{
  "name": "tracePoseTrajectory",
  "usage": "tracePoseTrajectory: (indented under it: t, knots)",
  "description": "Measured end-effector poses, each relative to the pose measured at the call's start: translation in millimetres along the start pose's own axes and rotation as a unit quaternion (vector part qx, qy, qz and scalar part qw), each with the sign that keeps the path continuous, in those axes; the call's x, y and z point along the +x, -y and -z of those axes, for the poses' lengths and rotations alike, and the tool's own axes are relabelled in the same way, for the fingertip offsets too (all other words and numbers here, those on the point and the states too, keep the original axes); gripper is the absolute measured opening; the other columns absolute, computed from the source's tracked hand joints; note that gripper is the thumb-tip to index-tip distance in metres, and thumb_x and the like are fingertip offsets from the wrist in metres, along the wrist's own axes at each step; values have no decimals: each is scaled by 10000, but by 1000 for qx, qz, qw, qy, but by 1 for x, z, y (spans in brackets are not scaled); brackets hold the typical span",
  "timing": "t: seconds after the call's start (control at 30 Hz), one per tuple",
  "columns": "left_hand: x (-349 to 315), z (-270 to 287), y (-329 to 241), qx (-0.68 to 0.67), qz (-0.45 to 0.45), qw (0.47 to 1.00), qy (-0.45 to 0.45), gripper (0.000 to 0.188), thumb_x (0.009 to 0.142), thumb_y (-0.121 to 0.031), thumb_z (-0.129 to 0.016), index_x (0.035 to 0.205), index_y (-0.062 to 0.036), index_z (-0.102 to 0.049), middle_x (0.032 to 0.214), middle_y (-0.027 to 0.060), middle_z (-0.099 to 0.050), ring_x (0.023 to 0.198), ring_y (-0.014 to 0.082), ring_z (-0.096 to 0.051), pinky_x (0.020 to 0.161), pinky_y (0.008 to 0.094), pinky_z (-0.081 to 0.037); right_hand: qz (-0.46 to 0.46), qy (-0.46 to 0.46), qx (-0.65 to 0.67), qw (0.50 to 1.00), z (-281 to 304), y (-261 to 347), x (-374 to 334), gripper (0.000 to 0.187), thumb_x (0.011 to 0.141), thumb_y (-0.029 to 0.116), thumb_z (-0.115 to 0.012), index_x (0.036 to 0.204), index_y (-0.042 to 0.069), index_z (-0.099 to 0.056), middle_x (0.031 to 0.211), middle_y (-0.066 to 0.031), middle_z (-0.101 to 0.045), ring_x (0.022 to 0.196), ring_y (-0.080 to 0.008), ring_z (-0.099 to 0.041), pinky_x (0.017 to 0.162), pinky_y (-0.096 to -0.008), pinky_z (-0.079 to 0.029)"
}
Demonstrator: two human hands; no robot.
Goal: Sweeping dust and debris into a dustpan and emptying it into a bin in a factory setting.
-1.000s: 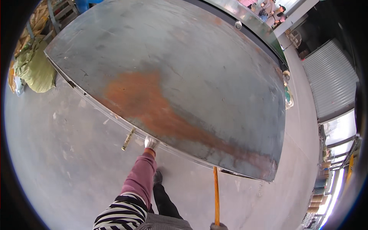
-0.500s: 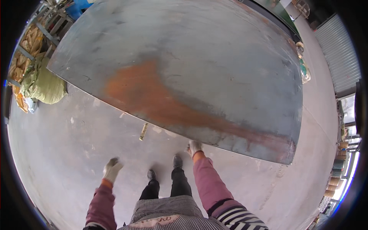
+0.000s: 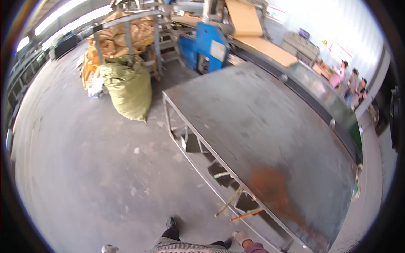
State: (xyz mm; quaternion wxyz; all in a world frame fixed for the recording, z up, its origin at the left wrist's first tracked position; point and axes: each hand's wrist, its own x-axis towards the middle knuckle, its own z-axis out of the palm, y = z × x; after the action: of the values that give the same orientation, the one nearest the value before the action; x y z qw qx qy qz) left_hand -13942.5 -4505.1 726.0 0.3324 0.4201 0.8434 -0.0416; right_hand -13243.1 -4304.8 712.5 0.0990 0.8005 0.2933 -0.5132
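- One large grey metal table (image 3: 270, 126), with one rust patch (image 3: 274, 187) near its right end.
- One green stuffed sack (image 3: 128, 88).
- One blue machine (image 3: 206, 46).
- Two gloved hands: left hand (image 3: 109, 248), right hand (image 3: 240, 237).
- One orange stick (image 3: 247, 215) under the table's near edge.

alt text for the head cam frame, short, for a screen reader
A person stands at a large grey steel table with a rust patch near them, their gloved right hand low by its edge and their left hand at the bottom rim. A stuffed green sack stands on the concrete floor before a blue machine.
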Motion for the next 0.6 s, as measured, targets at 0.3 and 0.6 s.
tracePoseTrajectory:
  t: [0.3, 0.6]
  knots:
    - [216, 143, -216, -405, 44, 901, -150, 255, 632, -145, -734, 841, -4, -701, 781, 123, -697, 728, 209, -653, 688, 317, -524, 364, -216, -363, 830, 52, 230, 15, 321, 826, 296, -564, 1078, 113, -641, 1006, -192, -667, 930, -340, -646, 838, -422, -505]
    - [388, 237, -177, -435, 96, 853, -271, 266, 631, -101, -672, 876, -1, -696, 789, 110, -692, 746, 195, -641, 673, 320, -514, 436, -409, -23, 801, 148, 606, 35, 308, 827, 217, -561, 1084, 58, -620, 1008, -205, -643, 977, -327, -619, 863, -433, -485]
